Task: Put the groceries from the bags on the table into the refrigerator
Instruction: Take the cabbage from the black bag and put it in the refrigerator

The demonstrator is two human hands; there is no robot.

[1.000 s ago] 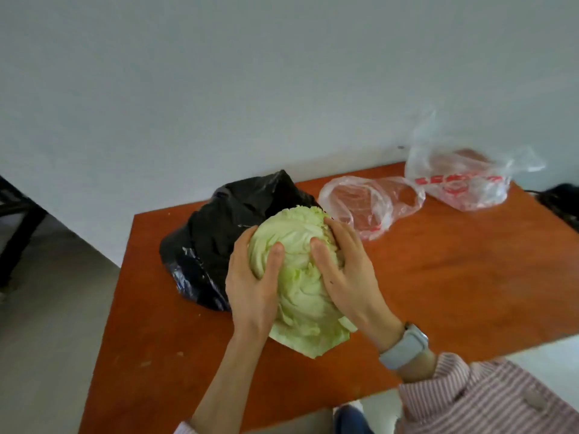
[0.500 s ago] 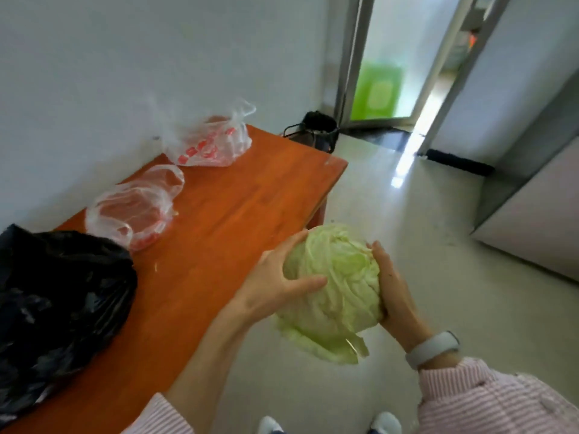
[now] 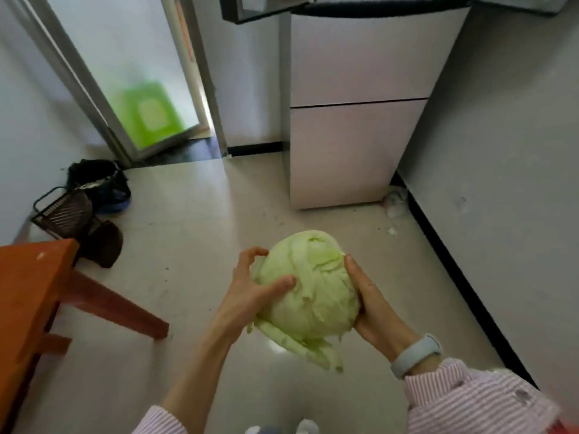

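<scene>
A pale green cabbage (image 3: 308, 292) is held above the floor between both hands. My left hand (image 3: 250, 285) grips its left side, thumb across the front and fingers curled round the back. My right hand (image 3: 365, 294) cups its right side, fingers along the leaves. The silver refrigerator (image 3: 351, 104) stands ahead against the right wall, its two lower doors closed. An upper door (image 3: 250, 9) hangs open at the top edge of the view. The bags are out of view.
A corner of the orange wooden table (image 3: 28, 286) shows at the left, one leg angled over the floor. A black bag and a wire basket (image 3: 78, 202) lie on the floor by the left wall. A doorway (image 3: 150, 114) opens at the back left.
I have turned right, away from the table, carrying the cabbage in both hands. The bags have left the view and the refrigerator has come into view ahead.
</scene>
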